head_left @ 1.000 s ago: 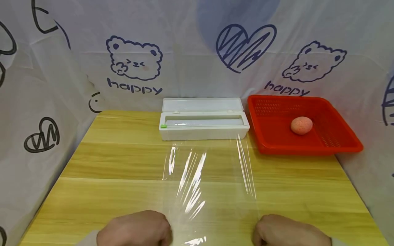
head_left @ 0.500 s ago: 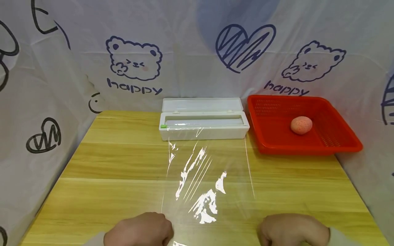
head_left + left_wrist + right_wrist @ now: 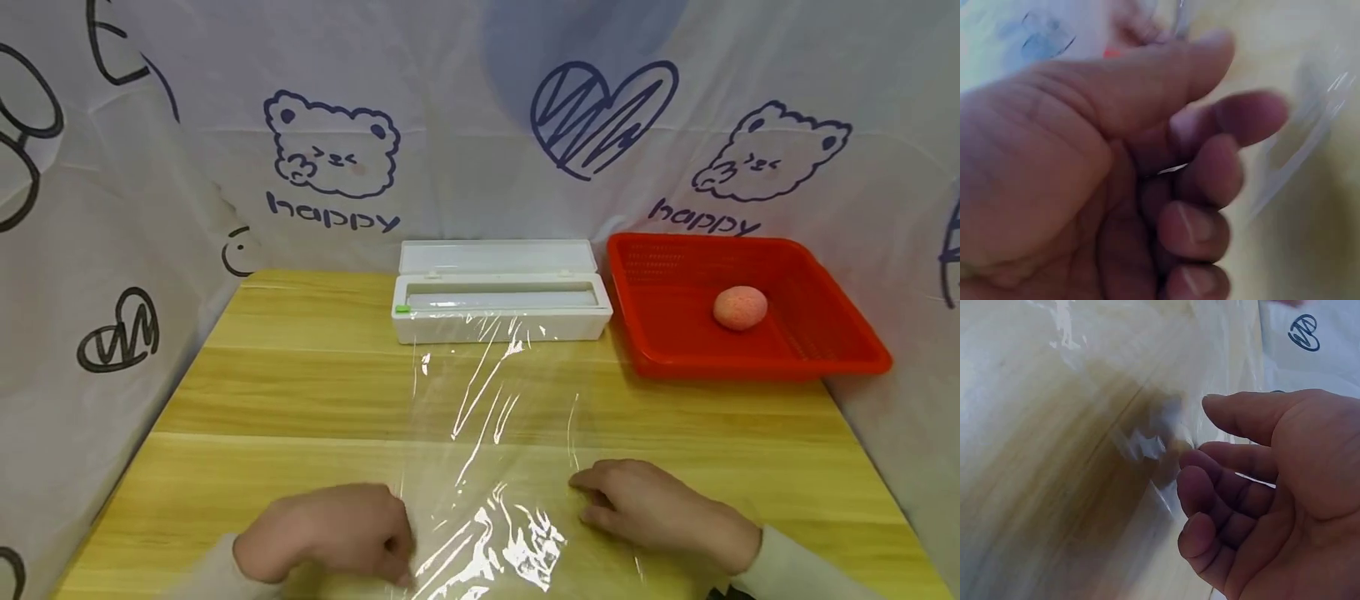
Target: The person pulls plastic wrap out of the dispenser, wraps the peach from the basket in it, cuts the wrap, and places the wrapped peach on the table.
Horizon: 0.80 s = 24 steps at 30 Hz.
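A sheet of clear plastic wrap (image 3: pixel 487 450) stretches over the wooden table from a white dispenser box (image 3: pixel 502 327) towards the front in the head view. My left hand (image 3: pixel 330 525) is beside its front left edge. In the left wrist view, that hand's thumb (image 3: pixel 1210 59) stands apart from the index fingertip, with the other fingers loosely bent and nothing between them. My right hand (image 3: pixel 648 504) is at the wrap's right edge. The right wrist view shows its thumb (image 3: pixel 1241 412) and loosely bent fingers apart, wrinkled wrap just beyond them.
The dispenser's lid (image 3: pixel 498 256) stands raised at the back, with a green slider (image 3: pixel 402 309) at its front left. To its right is a red plastic basket (image 3: pixel 750 368) holding a pink roundish object (image 3: pixel 740 307). A white cloth with drawings hangs around the table (image 3: pixel 300 400).
Both fists have loosened. My right hand has moved forward and inward, and my left slightly forward. The wrap has slackened and sunk towards the table, its glare now nearer the front.
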{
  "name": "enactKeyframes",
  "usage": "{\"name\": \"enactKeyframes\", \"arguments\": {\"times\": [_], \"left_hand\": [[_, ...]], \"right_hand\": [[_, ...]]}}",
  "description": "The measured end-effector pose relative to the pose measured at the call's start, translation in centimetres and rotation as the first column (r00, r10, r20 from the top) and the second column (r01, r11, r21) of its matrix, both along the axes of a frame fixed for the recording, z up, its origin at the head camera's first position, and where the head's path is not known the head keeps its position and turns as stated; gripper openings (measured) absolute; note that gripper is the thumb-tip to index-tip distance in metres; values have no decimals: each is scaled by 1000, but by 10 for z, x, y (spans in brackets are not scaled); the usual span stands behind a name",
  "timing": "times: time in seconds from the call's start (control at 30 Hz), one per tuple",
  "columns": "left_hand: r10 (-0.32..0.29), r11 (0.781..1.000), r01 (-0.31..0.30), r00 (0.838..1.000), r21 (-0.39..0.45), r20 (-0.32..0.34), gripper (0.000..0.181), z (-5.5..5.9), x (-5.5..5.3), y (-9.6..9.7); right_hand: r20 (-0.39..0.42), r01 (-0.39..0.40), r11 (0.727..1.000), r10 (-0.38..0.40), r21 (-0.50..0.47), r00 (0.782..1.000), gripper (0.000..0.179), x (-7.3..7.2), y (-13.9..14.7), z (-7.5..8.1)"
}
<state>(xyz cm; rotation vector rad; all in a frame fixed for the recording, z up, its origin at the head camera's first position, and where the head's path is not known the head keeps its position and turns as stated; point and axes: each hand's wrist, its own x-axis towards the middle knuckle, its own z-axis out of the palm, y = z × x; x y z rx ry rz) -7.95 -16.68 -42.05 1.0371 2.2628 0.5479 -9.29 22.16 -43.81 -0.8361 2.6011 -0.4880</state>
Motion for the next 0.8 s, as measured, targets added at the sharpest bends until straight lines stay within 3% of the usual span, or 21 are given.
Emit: {"name": "enactKeyframes", "arguments": {"times": [0.07,0.13,0.17,0.2,0.27,0.33,0.37,0.43,0.5,0.6,0.8], "left_hand": [[84,996,-82,994,31,-69,43,6,-19,-7],[233,972,-227,962,61,-141,32,12,-41,-12],[318,948,-310,932,73,-175,27,15,-53,-14],[402,916,-392,891,86,-210,20,18,-65,-15],[562,826,-551,790,118,-246,13,22,-89,-16],[670,739,-653,686,165,-284,32,22,-113,-17],[701,708,-681,649,186,-294,43,20,-124,-18],[734,675,-703,608,224,-304,64,13,-143,-19],[734,676,-692,601,254,-315,75,2,-159,-20],[728,685,-679,616,264,-303,78,-9,-174,-17],[715,696,-675,623,245,-318,70,-18,-188,-10]], "right_hand": [[-8,-18,1000,18,0,1000,31,1,2,-2],[-36,-38,999,38,-15,999,26,1,3,-3],[-40,-43,999,42,-23,998,24,0,3,-2],[-47,-49,998,48,-31,998,21,0,4,-2],[-50,-53,998,51,-39,997,18,-1,4,-1],[-54,-67,997,65,-45,996,12,-3,3,-1],[-54,-73,996,70,-48,996,9,-3,3,-1],[-60,-86,995,83,-56,995,4,-4,2,-1],[-66,-101,993,97,-62,993,7,-4,2,-1],[-83,-109,992,104,-63,991,6,-5,2,-2],[-100,-107,992,100,-70,990,8,-6,5,-4]]}}
